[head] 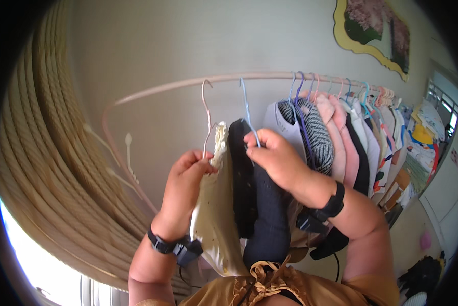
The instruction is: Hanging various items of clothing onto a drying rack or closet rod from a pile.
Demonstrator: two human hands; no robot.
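My left hand (188,174) pinches a pale pink wire hanger (208,114) and the gathered top of a cream garment (217,214), which hangs down in front of me. In my right hand (276,158) is the lower neck of a light blue hanger (247,107). Beneath it falls a dark navy garment (269,218), beside a black piece (243,183); whether these two are one garment I cannot tell. Both hooks reach up to the pink clothes rail (167,86). Whether they rest on it is unclear.
Right of my hands, several clothes hang close together, among them a grey top (280,120), a black-and-white patterned garment (316,134) and a pink one (345,149). A tan curtain (53,183) hangs at left. A gold-framed picture (345,40) is on the wall.
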